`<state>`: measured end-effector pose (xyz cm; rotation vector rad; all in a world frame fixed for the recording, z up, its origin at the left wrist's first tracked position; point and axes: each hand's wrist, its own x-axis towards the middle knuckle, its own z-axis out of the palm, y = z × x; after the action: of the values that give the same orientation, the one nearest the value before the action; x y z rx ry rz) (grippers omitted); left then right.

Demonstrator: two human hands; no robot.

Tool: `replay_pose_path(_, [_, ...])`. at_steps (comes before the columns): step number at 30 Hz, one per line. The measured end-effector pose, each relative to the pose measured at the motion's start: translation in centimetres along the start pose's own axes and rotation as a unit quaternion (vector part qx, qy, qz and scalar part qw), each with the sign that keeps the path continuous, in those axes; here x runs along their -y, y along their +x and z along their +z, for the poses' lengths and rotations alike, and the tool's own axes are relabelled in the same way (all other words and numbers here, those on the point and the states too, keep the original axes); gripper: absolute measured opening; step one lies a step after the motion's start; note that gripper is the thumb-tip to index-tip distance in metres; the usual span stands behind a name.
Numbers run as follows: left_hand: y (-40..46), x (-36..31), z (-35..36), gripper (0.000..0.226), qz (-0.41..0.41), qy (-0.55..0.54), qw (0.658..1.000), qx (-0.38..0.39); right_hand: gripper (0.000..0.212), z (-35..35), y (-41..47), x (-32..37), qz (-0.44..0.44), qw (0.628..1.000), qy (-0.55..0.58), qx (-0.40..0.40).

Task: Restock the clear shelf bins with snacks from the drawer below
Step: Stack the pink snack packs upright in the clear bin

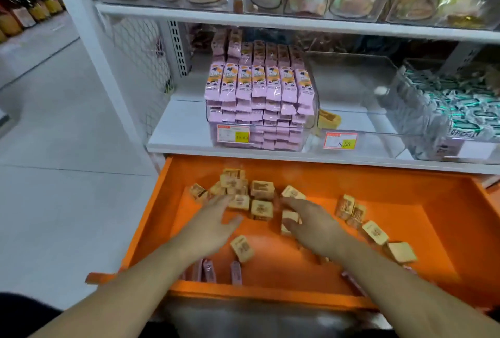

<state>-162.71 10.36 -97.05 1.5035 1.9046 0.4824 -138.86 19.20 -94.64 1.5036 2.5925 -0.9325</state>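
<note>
An orange drawer (405, 191) stands pulled out below the shelf. Several small tan snack packets (261, 188) lie scattered in it, most in a cluster at the back middle. My left hand (213, 218) reaches over the cluster with fingers spread, its fingertips at the packets. My right hand (311, 218) is beside it, the thumb against a tan packet (289, 215); whether it grips that packet is unclear. Above, a nearly empty clear bin (359, 121) holds one tan packet (328, 118) at its left.
A clear bin of pink packets (259, 99) stands left of the empty one, a bin of green-white packets (460, 113) to its right. Several pink packets (208, 270) lie at the drawer's front. The upper shelf (297, 22) carries bagged snacks. Grey floor lies to the left.
</note>
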Motion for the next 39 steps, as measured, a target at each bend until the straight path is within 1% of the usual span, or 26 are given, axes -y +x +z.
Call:
replay_pose_path(2, [1.0,2.2,1.4,0.068,-0.016,0.047,0.998,0.048,0.056,1.9,0.9,-1.4,0.007,0.999,-0.015,0.045])
replay_pose_path(4, [2.1,4.2,2.4,0.072,-0.022,0.089,0.992,0.084,0.060,3.8,1.9,-2.1,-0.005,0.995,-0.022,0.100])
replay_pose_path(6, [3.2,6.0,3.2,0.073,-0.026,0.113,0.987,0.115,0.063,5.9,3.2,-2.2,-0.036,0.988,-0.039,0.144])
replay_pose_path(9, [4.7,8.8,4.1,0.070,-0.036,0.131,0.976,0.170,0.068,9.4,5.5,-1.7,-0.109,0.973,-0.043,0.199])
replay_pose_path(12, [6.0,11.6,4.7,0.070,-0.039,0.133,0.966,0.220,0.070,12.5,7.6,-1.1,-0.183,0.942,-0.073,0.272])
replay_pose_path(14, [6.9,13.4,5.0,0.066,-0.055,0.129,0.958,0.250,0.067,14.6,8.8,-1.1,-0.220,0.916,-0.104,0.318])
replay_pose_path(17, [7.8,16.1,5.7,0.068,-0.095,0.152,0.935,0.306,0.064,17.6,10.0,-1.9,-0.237,0.885,-0.136,0.376])
replay_pose_path(19, [8.3,17.4,6.4,0.065,-0.111,0.166,0.922,0.332,0.062,19.1,10.2,-2.5,-0.246,0.875,-0.133,0.395])
replay_pose_path(21, [8.8,17.8,7.0,0.057,-0.120,0.174,0.914,0.346,0.063,20.1,10.3,-2.9,-0.262,0.870,-0.131,0.396])
replay_pose_path(23, [9.1,18.0,7.5,0.048,-0.129,0.172,0.915,0.341,0.059,20.4,10.2,-3.2,-0.265,0.875,-0.137,0.382])
replay_pose_path(26, [8.9,18.2,7.9,0.039,-0.142,0.151,0.926,0.315,0.050,20.2,10.1,-3.3,-0.270,0.889,-0.125,0.350])
replay_pose_path(29, [8.5,17.8,7.6,0.030,-0.139,0.119,0.947,0.265,0.043,19.0,10.0,-3.3,-0.272,0.909,-0.088,0.305])
replay_pose_path(34, [7.8,14.5,5.7,0.024,-0.111,0.066,0.981,0.144,0.046,14.4,8.9,-2.8,-0.229,0.948,-0.017,0.219])
replay_pose_path(36, [7.7,11.9,4.2,0.024,-0.083,0.037,0.989,0.120,0.044,12.0,8.4,-2.4,-0.197,0.964,0.003,0.179])
replay_pose_path(39, [7.8,7.1,1.0,0.031,-0.035,0.002,0.994,0.106,0.044,7.7,7.2,-1.6,-0.137,0.983,0.046,0.114])
